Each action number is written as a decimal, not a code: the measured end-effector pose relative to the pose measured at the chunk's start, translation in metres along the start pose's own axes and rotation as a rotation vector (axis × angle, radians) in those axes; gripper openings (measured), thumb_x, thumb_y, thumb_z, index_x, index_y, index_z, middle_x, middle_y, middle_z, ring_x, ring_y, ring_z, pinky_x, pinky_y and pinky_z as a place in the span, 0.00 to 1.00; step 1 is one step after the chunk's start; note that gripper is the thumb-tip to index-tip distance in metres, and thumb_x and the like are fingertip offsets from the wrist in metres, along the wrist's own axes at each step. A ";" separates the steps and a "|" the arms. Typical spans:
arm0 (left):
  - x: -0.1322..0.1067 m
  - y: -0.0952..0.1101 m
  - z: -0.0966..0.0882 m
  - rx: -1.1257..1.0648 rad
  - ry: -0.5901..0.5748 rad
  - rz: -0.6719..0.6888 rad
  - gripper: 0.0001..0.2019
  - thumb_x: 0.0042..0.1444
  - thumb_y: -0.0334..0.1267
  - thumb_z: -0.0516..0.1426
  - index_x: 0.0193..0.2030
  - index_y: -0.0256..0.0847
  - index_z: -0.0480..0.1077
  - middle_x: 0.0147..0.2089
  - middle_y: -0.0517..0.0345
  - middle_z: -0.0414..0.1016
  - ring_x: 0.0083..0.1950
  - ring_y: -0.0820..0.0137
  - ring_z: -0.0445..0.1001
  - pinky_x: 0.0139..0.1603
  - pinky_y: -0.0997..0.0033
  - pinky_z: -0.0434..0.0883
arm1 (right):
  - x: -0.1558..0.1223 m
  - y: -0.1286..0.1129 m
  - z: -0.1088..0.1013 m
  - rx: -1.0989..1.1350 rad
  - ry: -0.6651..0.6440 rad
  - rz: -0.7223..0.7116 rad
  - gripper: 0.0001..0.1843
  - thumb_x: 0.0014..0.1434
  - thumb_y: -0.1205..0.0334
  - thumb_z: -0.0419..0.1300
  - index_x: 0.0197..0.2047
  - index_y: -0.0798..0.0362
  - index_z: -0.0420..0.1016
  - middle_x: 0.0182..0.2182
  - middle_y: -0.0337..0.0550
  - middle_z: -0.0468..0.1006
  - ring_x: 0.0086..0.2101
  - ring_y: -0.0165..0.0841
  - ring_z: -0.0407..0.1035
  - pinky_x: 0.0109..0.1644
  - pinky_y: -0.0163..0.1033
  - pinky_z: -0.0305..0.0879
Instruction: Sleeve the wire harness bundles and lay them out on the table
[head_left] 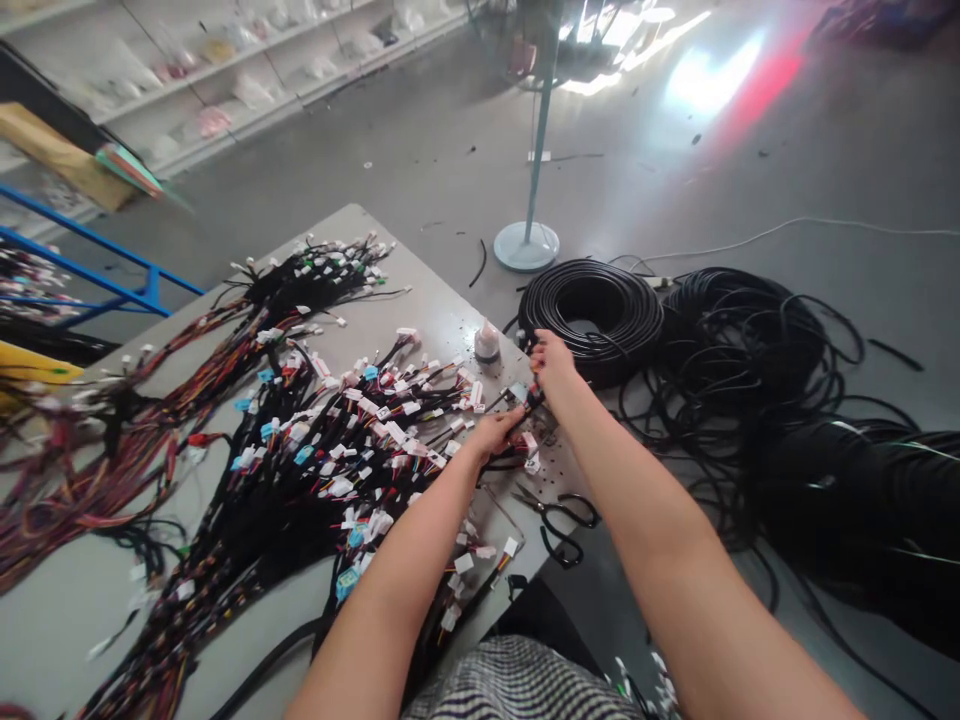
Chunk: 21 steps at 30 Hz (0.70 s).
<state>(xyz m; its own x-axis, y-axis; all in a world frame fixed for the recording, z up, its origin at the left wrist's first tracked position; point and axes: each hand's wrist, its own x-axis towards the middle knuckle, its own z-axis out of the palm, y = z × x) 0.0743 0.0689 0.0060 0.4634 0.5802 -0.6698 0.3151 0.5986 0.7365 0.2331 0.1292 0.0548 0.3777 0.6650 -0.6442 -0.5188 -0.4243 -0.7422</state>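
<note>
My left hand is closed around a black-sleeved branch of a wire harness near the table's right edge. Just beyond it, my right hand has its fingers pinched on the far end of the same branch, where coloured wires show; the exact grip is small and partly hidden. Beside my left hand spreads a thick bundle of wire harnesses with white and blue connectors. Black-handled scissors lie at the table edge, nearer my body. A small bottle with a pale nozzle stands left of my right hand.
More harnesses cover the far left of the table. Coiled black tubing and loose black tubes lie on the floor at right. A stand with a round base rises beyond. A blue frame and shelves are at left.
</note>
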 end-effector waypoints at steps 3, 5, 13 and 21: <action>0.001 0.002 0.001 0.039 -0.059 0.034 0.32 0.34 0.70 0.63 0.22 0.40 0.63 0.16 0.67 0.57 0.17 0.80 0.52 0.20 0.73 0.45 | -0.027 -0.003 -0.041 0.213 -0.131 -0.117 0.14 0.63 0.53 0.53 0.30 0.51 0.62 0.12 0.26 0.48 0.12 0.23 0.44 0.15 0.29 0.51; 0.004 0.002 0.002 0.034 -0.078 0.050 0.32 0.32 0.70 0.63 0.22 0.40 0.62 0.16 0.68 0.55 0.18 0.80 0.52 0.21 0.74 0.46 | -0.038 -0.021 -0.058 0.235 -0.185 -0.167 0.13 0.61 0.55 0.57 0.28 0.52 0.63 0.11 0.26 0.50 0.12 0.23 0.47 0.16 0.30 0.54; -0.014 -0.039 -0.015 0.188 0.214 0.185 0.34 0.42 0.75 0.53 0.17 0.42 0.57 0.16 0.66 0.48 0.21 0.77 0.48 0.25 0.70 0.44 | -0.029 -0.095 -0.004 0.180 0.203 -0.489 0.19 0.59 0.65 0.62 0.21 0.51 0.57 0.11 0.27 0.58 0.10 0.23 0.51 0.12 0.31 0.46; 0.000 -0.026 -0.010 0.160 -0.001 0.147 0.30 0.50 0.70 0.53 0.24 0.41 0.61 0.18 0.66 0.55 0.20 0.75 0.53 0.23 0.72 0.49 | -0.037 -0.043 -0.001 0.193 -0.004 -0.668 0.25 0.48 0.47 0.69 0.22 0.51 0.57 0.12 0.26 0.56 0.11 0.21 0.50 0.11 0.30 0.47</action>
<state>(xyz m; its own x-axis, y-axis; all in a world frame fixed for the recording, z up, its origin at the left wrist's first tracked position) 0.0583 0.0592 -0.0142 0.5148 0.6540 -0.5544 0.3717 0.4124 0.8317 0.2418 0.1223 0.1108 0.6609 0.7481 -0.0596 -0.3032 0.1935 -0.9331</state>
